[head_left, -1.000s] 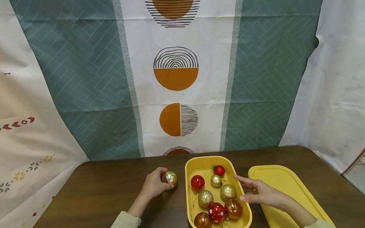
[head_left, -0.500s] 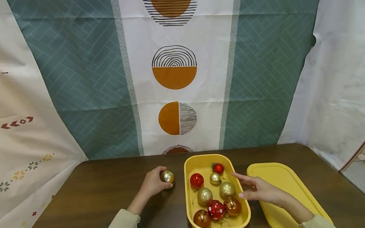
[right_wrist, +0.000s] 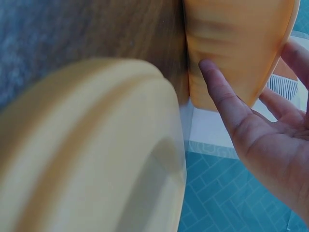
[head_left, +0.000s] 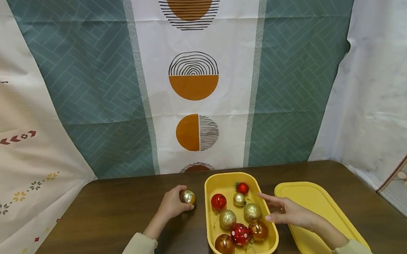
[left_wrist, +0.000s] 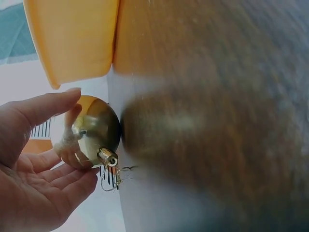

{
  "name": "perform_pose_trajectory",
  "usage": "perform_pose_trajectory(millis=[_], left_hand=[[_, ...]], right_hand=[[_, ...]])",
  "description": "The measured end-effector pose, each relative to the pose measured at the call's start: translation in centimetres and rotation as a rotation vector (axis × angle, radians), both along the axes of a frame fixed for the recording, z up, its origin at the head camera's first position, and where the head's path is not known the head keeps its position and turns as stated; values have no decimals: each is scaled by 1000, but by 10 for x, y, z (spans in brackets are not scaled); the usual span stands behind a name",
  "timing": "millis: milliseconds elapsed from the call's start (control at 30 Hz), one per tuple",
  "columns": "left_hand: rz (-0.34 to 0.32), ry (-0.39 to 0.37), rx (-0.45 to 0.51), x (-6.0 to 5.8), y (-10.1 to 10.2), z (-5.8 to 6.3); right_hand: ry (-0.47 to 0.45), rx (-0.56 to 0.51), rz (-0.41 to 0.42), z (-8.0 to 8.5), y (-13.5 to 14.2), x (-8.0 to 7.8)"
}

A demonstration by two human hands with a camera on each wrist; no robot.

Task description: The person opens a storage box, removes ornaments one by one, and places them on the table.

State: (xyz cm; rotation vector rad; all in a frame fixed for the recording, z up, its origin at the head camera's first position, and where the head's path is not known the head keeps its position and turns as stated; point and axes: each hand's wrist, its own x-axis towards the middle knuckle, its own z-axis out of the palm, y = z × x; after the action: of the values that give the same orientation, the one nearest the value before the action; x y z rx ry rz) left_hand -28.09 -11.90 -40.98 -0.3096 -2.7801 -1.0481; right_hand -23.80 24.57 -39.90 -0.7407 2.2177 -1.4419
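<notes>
My left hand (head_left: 173,205) grips a shiny gold Christmas bauble (head_left: 188,197) left of the yellow box, thumb on one side and fingers on the other. In the left wrist view the bauble (left_wrist: 99,133) sits right at the tabletop, its metal cap and thread loop facing the camera. My right hand (head_left: 290,212) is at the right side of the yellow box (head_left: 212,234), fingers at the rim and thumb beside the outer wall, loosely extended. Inside the box lie several baubles, among them a plain red one (head_left: 218,202), a dotted red one (head_left: 240,234) and glittery gold ones.
A yellow lid (head_left: 309,198) lies flat on the dark wooden table (head_left: 100,230), right of the box and partly under the right forearm. Patterned cloth (head_left: 114,90) hangs behind the table and along both sides.
The view has shifted slightly. Both hands keep their places, the left one still gripping the gold bauble and the right one at the box.
</notes>
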Motion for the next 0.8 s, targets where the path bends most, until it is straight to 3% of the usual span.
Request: perform_pose_trajectory(millis=[267,433,600,800], left_hand=[[-24,1,20,5,0,8],[-64,74,83,18,11,24],[-210,120,141,34,32,34],[-377,30,154,52,59,38]], right_hand=[[5,-4,0,-2,1,0],[13,1,-6,-2,1,0],[10,-13,3,-2,0,0],[12,-12,2,-3,0,0]])
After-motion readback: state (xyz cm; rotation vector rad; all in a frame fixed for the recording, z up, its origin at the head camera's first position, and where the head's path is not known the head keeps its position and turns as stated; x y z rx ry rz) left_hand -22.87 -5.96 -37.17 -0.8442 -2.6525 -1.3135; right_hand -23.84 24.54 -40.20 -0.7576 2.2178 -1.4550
